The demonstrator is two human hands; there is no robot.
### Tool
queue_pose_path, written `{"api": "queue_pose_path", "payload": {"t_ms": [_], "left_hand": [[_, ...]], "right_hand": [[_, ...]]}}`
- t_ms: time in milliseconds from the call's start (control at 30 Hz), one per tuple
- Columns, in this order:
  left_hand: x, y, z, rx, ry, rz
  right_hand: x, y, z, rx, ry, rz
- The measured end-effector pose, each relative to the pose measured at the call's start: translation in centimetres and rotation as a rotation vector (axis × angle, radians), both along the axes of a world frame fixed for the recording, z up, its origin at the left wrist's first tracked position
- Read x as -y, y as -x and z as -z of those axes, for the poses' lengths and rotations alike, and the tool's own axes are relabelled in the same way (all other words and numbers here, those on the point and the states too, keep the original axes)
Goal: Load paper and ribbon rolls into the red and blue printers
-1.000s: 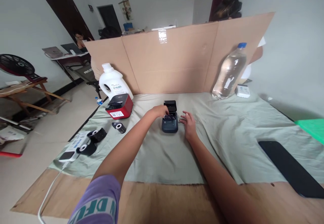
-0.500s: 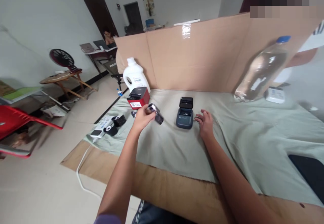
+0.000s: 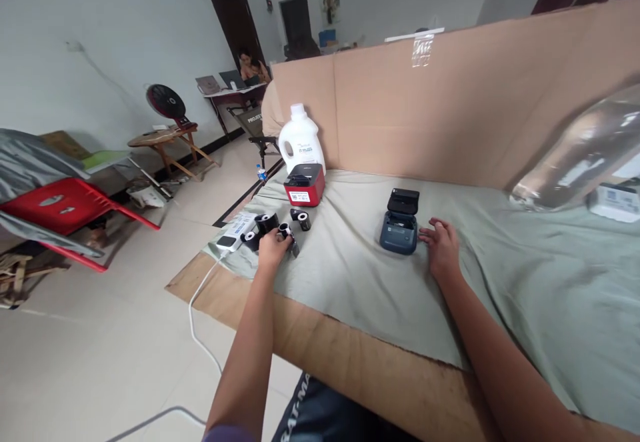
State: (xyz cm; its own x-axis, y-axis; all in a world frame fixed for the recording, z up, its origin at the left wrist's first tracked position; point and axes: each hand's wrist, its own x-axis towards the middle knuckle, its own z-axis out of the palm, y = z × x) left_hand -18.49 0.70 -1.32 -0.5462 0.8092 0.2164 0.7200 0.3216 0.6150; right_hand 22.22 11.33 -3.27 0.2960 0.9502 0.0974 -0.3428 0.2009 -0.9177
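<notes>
My left hand [image 3: 274, 249] is closed around a roll of black label tape [image 3: 293, 247] at the left of the cloth. More black rolls lie about it: one roll [image 3: 303, 222] just beyond, and another roll [image 3: 268, 222] beside a white power strip [image 3: 236, 232]. My right hand [image 3: 443, 249] rests on the cloth with its fingers apart and nothing in them. Its fingertips are close to the right side of a small dark blue label printer [image 3: 399, 234], whose lid stands up and whose roll bay is uncovered. Whether they touch it I cannot tell.
Behind the rolls stand a red and black box-shaped device [image 3: 305, 192] and a white jug [image 3: 301, 141]. A cardboard screen [image 3: 425, 115] runs along the back. A large clear bottle [image 3: 575, 149] leans at the right. The power cord [image 3: 197, 322] hangs off the table's left edge.
My left hand has carried the black roll left and down to the other rolls. The view has turned left. My right hand stays beside the printer.
</notes>
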Motion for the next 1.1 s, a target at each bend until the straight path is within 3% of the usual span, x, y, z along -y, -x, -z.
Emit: {"api": "queue_pose_path", "payload": {"t_ms": [167,267,333,400,467,633,733,833,967,1100], "left_hand": [[0.2,-0.2,0.4,-0.027,0.061,-0.01],[0.8,-0.6,0.3,0.093,-0.113,-0.003],[1.3,-1.1,-0.1,0.162,-0.288,-0.052],[1.4,-1.8,-0.9,0.14,-0.358,-0.102],[1.0,-2.5,-2.2,-0.007,-0.297,-0.104],[-2.1,-4.3,-5.4,-0.361,0.063,-0.099],[-3.6,-5.6,-5.8,-0.396,0.184,-0.07],[-3.9,-7.0,-5.0,-0.441,0.14,-0.056],[-3.3,-8.9,-4.0,-0.396,-0.002,0.106],[-2.9,-10.3,-3.6,-0.131,-0.251,0.393]], "right_hand": [[0.2,0.1,-0.2,0.031,0.003,0.006],[0.2,0.1,-0.2,0.022,0.009,0.014],[0.2,0.1,-0.3,0.01,0.009,0.015],[0.2,0.1,-0.3,0.001,0.009,0.014],[0.1,0.1,-0.4,-0.007,0.015,0.014],[0.1,0.0,-0.4,-0.015,0.029,0.014],[0.0,0.0,-0.2,-0.02,0.028,0.015],[-0.1,-0.1,0.0,-0.016,0.026,0.012],[-0.1,-0.1,0.1,-0.011,0.016,0.009],[0.0,0.0,0.0,0.008,0.008,0.004]]}}
